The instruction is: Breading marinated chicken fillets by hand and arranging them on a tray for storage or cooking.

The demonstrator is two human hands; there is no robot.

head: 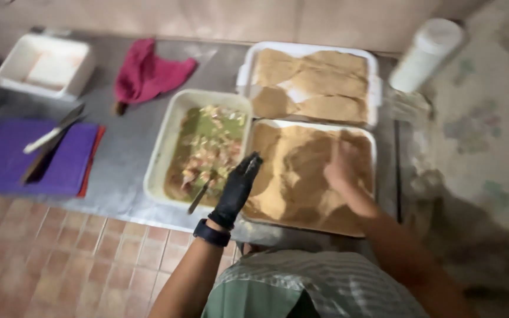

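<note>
A white cylindrical plastic container point(426, 53) stands at the far right end of the steel counter point(125, 147). It looks plain, its surface blurred. No signs or screens show.

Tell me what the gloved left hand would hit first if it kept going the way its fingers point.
The left hand points up and slightly right, along the rim between the marinade tray and the breadcrumb tray. It would likely meet the crumbs first, though depth is unclear.

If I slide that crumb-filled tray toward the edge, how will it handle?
The crumb tray looks heaped, so probably heavy. Its crumbs lie loose, so a jerk would likely spill some. It sits against the marinade tray, which may shift too.
</note>
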